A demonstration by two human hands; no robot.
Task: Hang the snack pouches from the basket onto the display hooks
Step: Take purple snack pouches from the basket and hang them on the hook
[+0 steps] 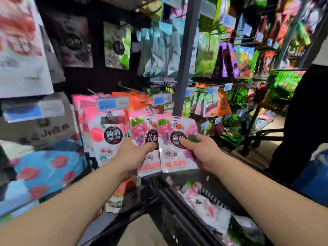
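Note:
Each hand holds a pink grape snack pouch in front of the display. My left hand [132, 154] grips the left pouch [142, 130] with its thumb across the front. My right hand [200, 150] grips the right pouch [173, 150], thumb on its dark round label, and that pouch overlaps the left one. Just left of them a row of pink peach pouches [104, 132] hangs on a hook under a blue price tag. The black basket [177, 206] sits below my hands with several more pouches [207, 205] inside.
A grey upright post [184, 55] rises behind the pouches. Racks of hanging snack bags fill the wall to the right and above. Large packs and a blue floral bag [46, 171] crowd the left side. A dark figure stands at the right edge [305, 121].

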